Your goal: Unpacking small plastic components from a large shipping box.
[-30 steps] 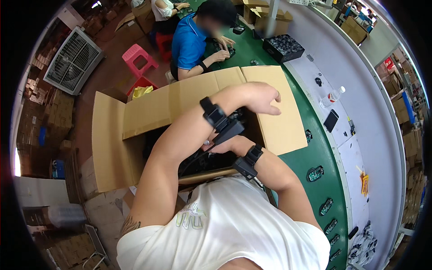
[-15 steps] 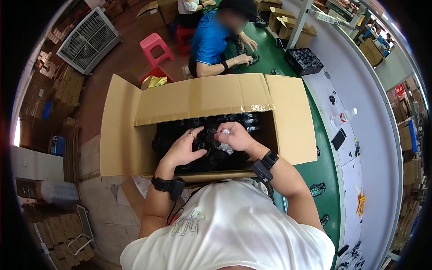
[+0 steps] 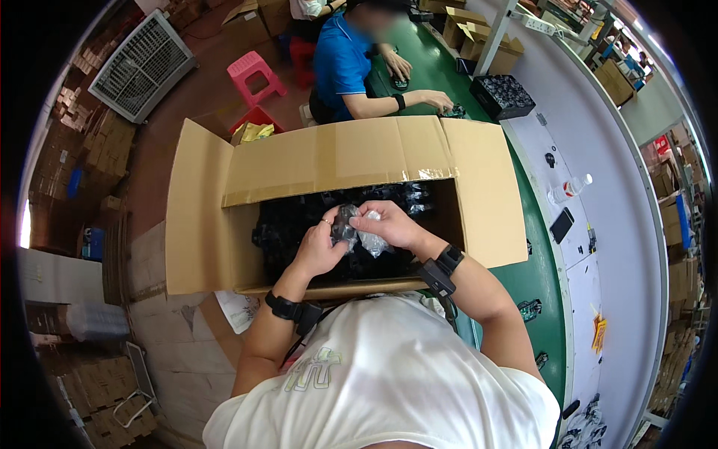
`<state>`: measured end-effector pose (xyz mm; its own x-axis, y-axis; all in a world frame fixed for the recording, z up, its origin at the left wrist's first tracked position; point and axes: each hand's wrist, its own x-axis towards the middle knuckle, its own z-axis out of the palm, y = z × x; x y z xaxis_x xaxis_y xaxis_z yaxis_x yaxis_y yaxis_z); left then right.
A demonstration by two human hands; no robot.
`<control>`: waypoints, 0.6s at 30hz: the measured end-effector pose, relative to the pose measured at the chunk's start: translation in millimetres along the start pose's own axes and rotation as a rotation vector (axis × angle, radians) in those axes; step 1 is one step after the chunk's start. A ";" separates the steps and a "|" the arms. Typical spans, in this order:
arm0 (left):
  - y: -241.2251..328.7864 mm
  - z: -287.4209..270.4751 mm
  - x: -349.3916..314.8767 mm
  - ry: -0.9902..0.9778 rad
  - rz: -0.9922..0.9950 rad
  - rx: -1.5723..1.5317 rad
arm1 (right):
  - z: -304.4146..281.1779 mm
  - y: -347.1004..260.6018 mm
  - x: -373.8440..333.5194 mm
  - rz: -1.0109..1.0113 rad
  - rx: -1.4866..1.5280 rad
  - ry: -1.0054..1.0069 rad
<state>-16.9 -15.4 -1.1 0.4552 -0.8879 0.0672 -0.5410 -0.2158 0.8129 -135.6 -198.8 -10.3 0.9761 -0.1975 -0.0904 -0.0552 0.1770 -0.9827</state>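
Observation:
My left hand (image 3: 317,248) is closed around a dark object in clear plastic (image 3: 345,224), gripping its left side. From the other side my right hand (image 3: 392,223) pinches crumpled clear plastic (image 3: 373,241), which hangs below its fingers. Whether both pieces of plastic are one bag, I cannot tell. Both hands meet over the open cardboard box (image 3: 336,166). Inside it lie many black parts (image 3: 288,243), some with a plastic-like shine. My hands cover the middle of the pile, and the kind of part is hard to make out.
The box's flaps stand outward. Beyond it, a person in blue (image 3: 345,63) works at the green table (image 3: 550,292). On the right are a clear bottle (image 3: 572,188), a phone (image 3: 562,225) and a black patterned box (image 3: 502,97). A pink stool (image 3: 256,78) stands at far left.
My left hand has moved slightly right and closed on the plastic-wrapped dark object. My right hand stays near its place. The person across has reached farther right along the table.

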 end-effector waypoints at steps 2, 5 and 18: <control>-5.9 3.2 3.7 0.106 0.030 0.020 | 2.5 11.3 2.2 -0.084 -0.055 -0.002; -8.0 5.5 2.5 -0.005 -0.010 0.043 | 0.7 5.7 -0.7 -0.159 -0.235 -0.032; 9.4 4.4 -2.1 -0.164 0.049 0.061 | -7.1 13.7 0.0 -0.052 -0.529 0.064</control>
<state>-26.1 -17.3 3.8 0.3085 -0.9512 0.0069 -0.6042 -0.1904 0.7738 -137.8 -203.2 -24.9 0.9665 -0.2544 -0.0328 -0.1216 -0.3417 -0.9319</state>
